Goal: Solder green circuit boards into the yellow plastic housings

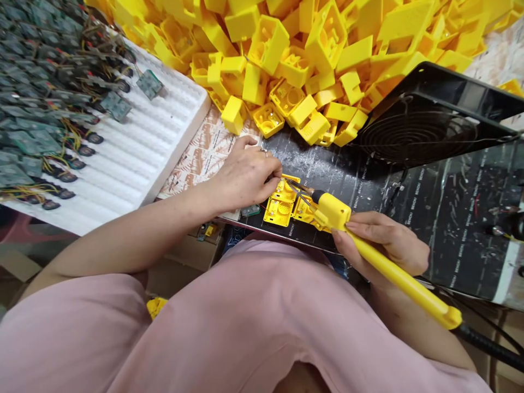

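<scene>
My right hand [391, 245] grips a yellow soldering iron [335, 210], thumb and fingers around its body. Its metal tip points left over small open yellow plastic cases. My left hand [248, 177], with a ring on one finger, is closed in a pinch at the upper edge of the nearest yellow case [279, 212]; what the fingertips hold is hidden. Another yellow case [303, 209] lies just right of it, partly under the iron. Below my left hand, a green circuit board [250, 210] sits by the bench edge.
A big heap of yellow cases [268, 43] covers the back. On the left, a white foam tray [164, 117] carries many wired circuit boards [36, 134]. A black fan [417, 125] stands at right on the black bench mat [442, 218]. The iron's black cable [487, 344] trails lower right.
</scene>
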A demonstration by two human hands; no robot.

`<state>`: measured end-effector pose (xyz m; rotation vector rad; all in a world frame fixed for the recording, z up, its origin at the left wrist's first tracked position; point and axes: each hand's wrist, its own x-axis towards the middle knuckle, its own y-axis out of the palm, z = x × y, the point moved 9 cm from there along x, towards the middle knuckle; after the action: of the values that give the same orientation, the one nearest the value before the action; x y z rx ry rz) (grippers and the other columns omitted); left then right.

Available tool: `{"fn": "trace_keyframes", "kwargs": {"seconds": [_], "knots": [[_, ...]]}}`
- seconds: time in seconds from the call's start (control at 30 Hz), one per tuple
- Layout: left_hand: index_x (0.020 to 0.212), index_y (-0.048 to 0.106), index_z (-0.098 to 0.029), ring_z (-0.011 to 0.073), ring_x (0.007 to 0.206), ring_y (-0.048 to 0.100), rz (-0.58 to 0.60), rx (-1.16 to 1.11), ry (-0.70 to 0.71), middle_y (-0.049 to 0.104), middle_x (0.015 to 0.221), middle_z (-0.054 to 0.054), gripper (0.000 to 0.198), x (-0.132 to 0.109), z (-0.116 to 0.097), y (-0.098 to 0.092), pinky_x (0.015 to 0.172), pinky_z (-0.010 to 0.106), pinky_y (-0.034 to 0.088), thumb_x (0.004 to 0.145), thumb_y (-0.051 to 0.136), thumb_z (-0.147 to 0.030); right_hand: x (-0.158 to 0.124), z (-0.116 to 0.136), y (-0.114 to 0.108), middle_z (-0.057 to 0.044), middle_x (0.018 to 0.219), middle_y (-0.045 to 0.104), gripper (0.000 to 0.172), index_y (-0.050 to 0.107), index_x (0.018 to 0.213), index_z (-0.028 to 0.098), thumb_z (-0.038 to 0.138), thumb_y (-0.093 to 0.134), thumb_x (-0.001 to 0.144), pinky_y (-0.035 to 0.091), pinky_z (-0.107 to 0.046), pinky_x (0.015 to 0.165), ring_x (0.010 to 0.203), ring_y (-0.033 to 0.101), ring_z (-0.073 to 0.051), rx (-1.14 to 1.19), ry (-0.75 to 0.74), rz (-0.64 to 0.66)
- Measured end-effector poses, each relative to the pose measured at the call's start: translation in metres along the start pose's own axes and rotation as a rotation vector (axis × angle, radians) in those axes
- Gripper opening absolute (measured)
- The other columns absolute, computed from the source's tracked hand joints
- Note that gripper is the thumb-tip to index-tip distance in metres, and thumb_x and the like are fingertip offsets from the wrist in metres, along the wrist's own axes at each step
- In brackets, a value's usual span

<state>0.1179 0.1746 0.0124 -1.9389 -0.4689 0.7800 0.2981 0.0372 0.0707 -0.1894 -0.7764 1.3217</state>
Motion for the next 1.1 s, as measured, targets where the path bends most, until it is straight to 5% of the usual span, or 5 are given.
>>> {"fn": "trace_keyframes", "kwargs": {"seconds": [0.23, 0.43, 0.83, 0.97, 1.1], "knots": [[0.089, 0.079, -0.023, 0.028, 0.093, 0.076, 0.062, 0.093, 0.025, 0.08, 0.085, 0.005, 0.026, 0.007, -0.009, -0.003, 0.115, 0.053, 0.046, 0.094, 0.054, -0.026, 0.016, 0.027, 0.004, 0.002, 0.074, 0.077, 0.023, 0.065, 0.089, 0.023, 0.018, 0.085, 0.097, 0.056, -0.019, 0.05, 0.061, 0.076, -0.013, -0.053, -0.205, 0.05], [0.091, 0.078, -0.022, 0.0288, 0.093, 0.077, 0.079, 0.084, 0.014, 0.081, 0.088, 0.007, 0.027, 0.008, -0.007, 0.0, 0.113, 0.053, 0.048, 0.095, 0.052, -0.027, 0.017, 0.019, -0.003, 0.003, 0.076, 0.078, 0.019, 0.068, 0.088, 0.024, 0.023, 0.083, 0.099, 0.06, -0.02, 0.053, 0.061, 0.076, -0.013, -0.095, -0.097, 0.12], [0.086, 0.078, -0.021, 0.0272, 0.091, 0.076, 0.034, 0.124, 0.03, 0.077, 0.082, 0.005, 0.025, 0.008, -0.009, -0.001, 0.111, 0.051, 0.051, 0.093, 0.054, -0.027, -0.006, -0.001, -0.011, 0.003, 0.092, 0.084, 0.04, 0.076, 0.127, 0.028, 0.02, 0.09, 0.091, 0.061, -0.025, 0.054, 0.067, 0.079, -0.016, -0.023, -0.082, -0.114], [0.097, 0.078, -0.022, 0.0303, 0.108, 0.076, -0.116, -0.019, 0.016, 0.081, 0.1, 0.006, 0.02, -0.002, 0.0, -0.011, 0.11, 0.051, 0.054, 0.096, 0.062, -0.033, -0.018, -0.011, -0.011, 0.001, 0.111, 0.086, 0.068, 0.069, 0.153, 0.034, 0.022, 0.093, 0.09, 0.067, -0.03, 0.065, 0.077, 0.082, -0.019, -0.07, 0.025, -0.131], [0.104, 0.077, -0.023, 0.0236, 0.106, 0.075, -0.442, -0.291, -0.067, 0.083, 0.112, 0.006, 0.026, -0.037, 0.039, -0.042, 0.099, 0.04, 0.06, 0.107, 0.06, -0.042, -0.022, -0.01, -0.023, 0.003, 0.096, 0.085, 0.045, 0.083, 0.128, 0.031, 0.02, 0.096, 0.087, 0.063, -0.027, 0.056, 0.072, 0.08, -0.018, 0.018, 0.054, -0.235]]}}
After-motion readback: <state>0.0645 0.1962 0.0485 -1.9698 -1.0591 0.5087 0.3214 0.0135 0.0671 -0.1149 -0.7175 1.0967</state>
